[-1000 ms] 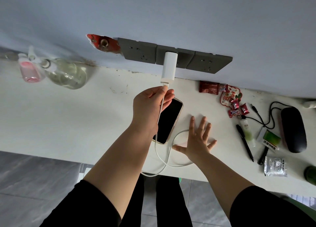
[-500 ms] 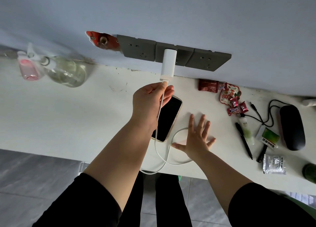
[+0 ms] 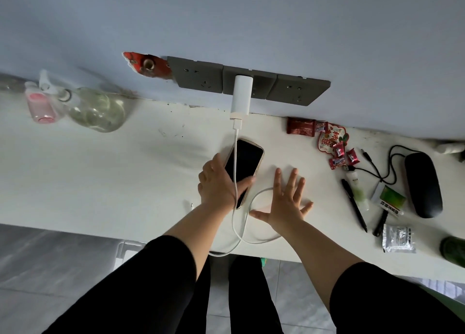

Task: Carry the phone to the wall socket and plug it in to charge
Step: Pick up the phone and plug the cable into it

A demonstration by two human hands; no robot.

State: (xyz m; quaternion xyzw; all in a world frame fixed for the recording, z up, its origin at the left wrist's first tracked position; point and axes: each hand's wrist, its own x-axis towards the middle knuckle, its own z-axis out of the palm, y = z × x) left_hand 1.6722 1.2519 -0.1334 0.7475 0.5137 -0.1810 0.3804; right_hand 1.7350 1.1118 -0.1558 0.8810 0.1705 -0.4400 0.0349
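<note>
A black-screened phone (image 3: 245,161) with a gold rim lies on the white table (image 3: 125,182) below the grey wall sockets (image 3: 198,76). A white charger (image 3: 242,94) sits in the middle socket. Its white cable (image 3: 254,241) drops from the charger, crosses the phone and my left wrist, and loops near the table's front edge. Where it joins the phone is hidden by my hand. My left hand (image 3: 217,185) grips the phone's lower half, fingers on the left edge and thumb across the screen. My right hand (image 3: 286,202) rests flat on the table beside the phone, fingers spread.
A pink spray bottle (image 3: 41,104) and a clear glass bottle (image 3: 98,110) lie at the far left. To the right are red sweets (image 3: 337,152), pens (image 3: 353,205), a black mouse (image 3: 422,185) with cable, a foil packet (image 3: 397,238) and a green bottle (image 3: 453,254). A broken red patch (image 3: 146,65) marks the wall.
My left hand has let go of the cable plug under the charger and dropped down onto the phone, taking hold of it. My right hand has stayed flat on the table.
</note>
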